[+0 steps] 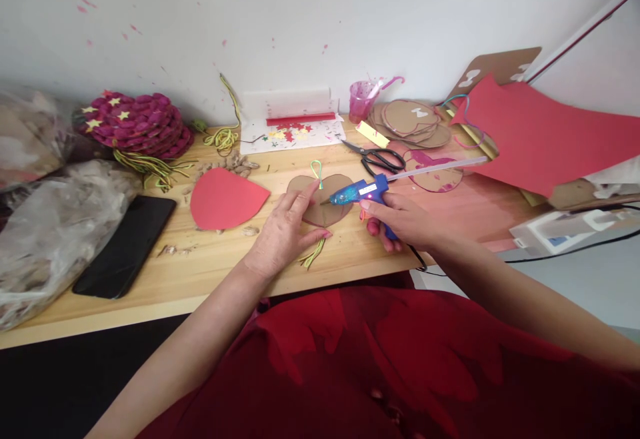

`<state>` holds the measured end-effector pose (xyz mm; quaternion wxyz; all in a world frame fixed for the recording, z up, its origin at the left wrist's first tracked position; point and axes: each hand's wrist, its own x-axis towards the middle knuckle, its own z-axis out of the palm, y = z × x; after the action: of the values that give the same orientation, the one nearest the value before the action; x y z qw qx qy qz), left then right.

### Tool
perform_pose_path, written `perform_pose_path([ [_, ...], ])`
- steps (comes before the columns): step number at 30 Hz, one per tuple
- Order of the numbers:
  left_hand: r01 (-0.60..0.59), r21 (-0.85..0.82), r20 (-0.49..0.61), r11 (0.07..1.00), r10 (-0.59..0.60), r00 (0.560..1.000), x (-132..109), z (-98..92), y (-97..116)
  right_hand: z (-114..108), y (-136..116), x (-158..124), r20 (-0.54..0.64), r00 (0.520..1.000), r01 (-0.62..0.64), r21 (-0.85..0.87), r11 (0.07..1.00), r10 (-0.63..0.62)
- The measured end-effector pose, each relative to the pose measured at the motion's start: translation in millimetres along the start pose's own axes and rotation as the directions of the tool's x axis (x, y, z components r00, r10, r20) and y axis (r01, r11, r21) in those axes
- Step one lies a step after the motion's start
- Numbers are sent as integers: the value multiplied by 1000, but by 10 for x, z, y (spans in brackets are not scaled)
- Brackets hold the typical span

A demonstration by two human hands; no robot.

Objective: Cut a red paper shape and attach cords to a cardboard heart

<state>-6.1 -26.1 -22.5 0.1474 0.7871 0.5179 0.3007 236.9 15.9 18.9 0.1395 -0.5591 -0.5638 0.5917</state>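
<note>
A brown cardboard heart [337, 209] lies on the wooden table, with a green-yellow cord loop [316, 170] at its top and cord ends [313, 254] below it. My left hand [285, 226] rests on the heart's left side, fingers spread, thumb near the lower edge. In my right hand [400, 219] is a blue glue gun [367, 189], its nozzle pointing left over the middle of the heart and a clear glue stick [445, 167] sticking out behind. A red paper shape [225, 199] lies left of my left hand.
Black scissors [380, 158] lie behind the glue gun, near stacked cardboard pieces [410, 122] and a pink cup [361, 100]. Paper with small stars [255, 139] is at the back. A phone [127, 246] and plastic bag [60, 226] lie left; red sheets [560, 139] right.
</note>
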Motion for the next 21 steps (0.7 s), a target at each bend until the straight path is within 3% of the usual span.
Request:
perform_pose_path([
  [8, -3, -1, -4, 1000, 3, 1000, -2, -2, 8, -2, -64, 85, -40, 999, -2, 44, 999, 4],
  [14, 6, 2, -2, 1000, -6, 1000, -5, -11, 16, -14, -30, 35, -39, 997, 71, 40, 997, -69],
  [21, -16, -12, -2, 1000, 16, 1000, -14, -7, 6, 31, -106, -133, -35, 993, 104, -168, 980, -111],
])
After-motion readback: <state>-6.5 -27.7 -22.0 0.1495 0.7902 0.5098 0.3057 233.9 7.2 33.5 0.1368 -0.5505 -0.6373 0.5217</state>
